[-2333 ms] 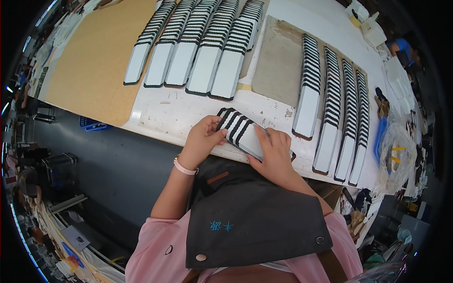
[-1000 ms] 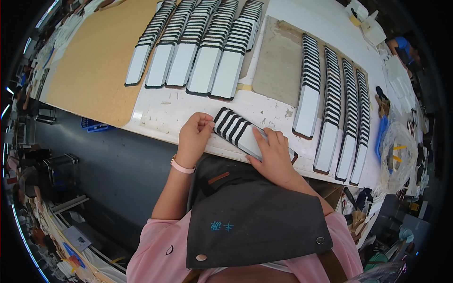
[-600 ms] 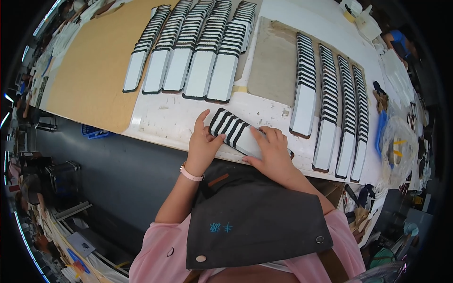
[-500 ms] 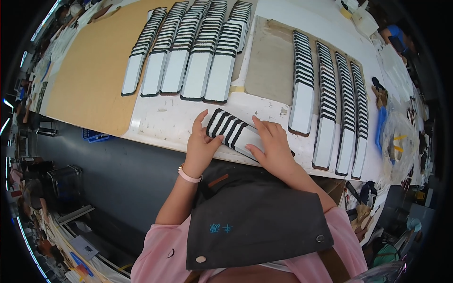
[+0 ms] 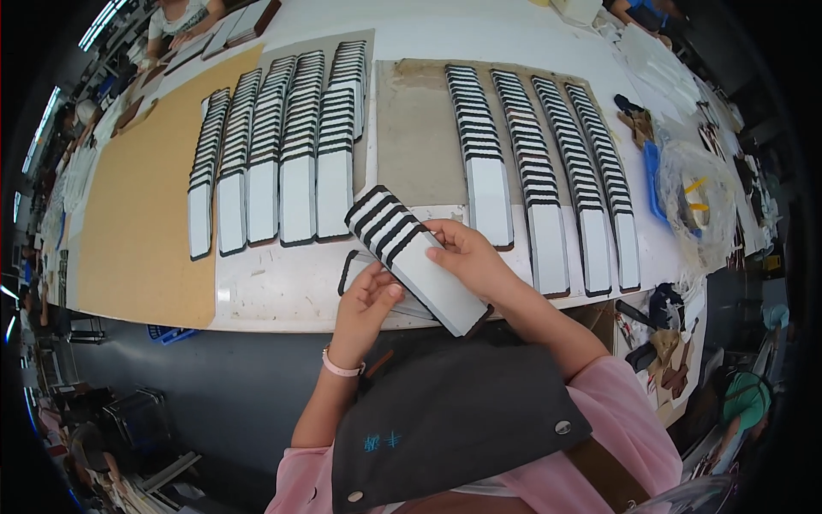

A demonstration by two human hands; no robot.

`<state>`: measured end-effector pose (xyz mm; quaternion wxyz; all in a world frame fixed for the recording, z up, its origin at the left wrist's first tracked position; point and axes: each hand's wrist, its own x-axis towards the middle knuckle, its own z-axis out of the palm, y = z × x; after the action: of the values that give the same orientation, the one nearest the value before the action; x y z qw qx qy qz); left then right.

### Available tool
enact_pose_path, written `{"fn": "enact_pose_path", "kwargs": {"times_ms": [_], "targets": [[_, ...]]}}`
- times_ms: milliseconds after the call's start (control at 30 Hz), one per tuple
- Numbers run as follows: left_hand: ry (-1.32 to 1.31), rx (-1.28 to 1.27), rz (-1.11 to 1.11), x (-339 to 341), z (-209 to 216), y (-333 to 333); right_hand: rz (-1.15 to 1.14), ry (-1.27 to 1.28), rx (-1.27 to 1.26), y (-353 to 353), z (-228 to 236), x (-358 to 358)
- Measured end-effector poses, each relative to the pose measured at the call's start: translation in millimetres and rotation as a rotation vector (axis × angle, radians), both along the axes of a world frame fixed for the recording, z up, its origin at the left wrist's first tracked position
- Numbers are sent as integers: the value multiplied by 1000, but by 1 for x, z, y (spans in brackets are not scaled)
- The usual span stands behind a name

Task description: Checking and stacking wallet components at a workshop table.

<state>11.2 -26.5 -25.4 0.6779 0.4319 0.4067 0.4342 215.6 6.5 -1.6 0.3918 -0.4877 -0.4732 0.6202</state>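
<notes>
In my right hand (image 5: 469, 255) is a fanned stack of white strips (image 5: 424, 270) with black edges. It lies tilted, its overlapped black edges pointing up and left. The right thumb presses on its top face and the fingers go behind its far edge. Below the stack, another white strip (image 5: 349, 269) with a black rounded end shows at the table's front edge, partly covered. My left hand (image 5: 368, 307) has its fingers and thumb closed over this lower strip, close to the stack's near edge. The left fingertips are partly hidden.
Several overlapped rows of like strips (image 5: 298, 193) stand at the left; more rows (image 5: 548, 244) lie at the right, partly on a grey board (image 5: 415, 141). A tan board (image 5: 141, 231) covers the table's left. Clear plastic bags (image 5: 706, 193) lie far right. Other people work at the far edges.
My right hand has raised and turned the stack more steeply. My left hand has left the stack's end and moved down beside the lower strip, which now shows. The view has shifted.
</notes>
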Motion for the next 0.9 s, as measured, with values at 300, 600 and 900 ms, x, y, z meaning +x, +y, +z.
{"fn": "enact_pose_path", "kwargs": {"times_ms": [300, 600, 900], "targets": [[534, 273, -138, 47, -2, 131, -265, -251, 98, 90, -21, 22], [999, 392, -42, 76, -41, 306, -432, -765, 207, 252, -29, 25], [1138, 413, -13, 103, -22, 331, -317, -864, 248, 282, -40, 40]]}}
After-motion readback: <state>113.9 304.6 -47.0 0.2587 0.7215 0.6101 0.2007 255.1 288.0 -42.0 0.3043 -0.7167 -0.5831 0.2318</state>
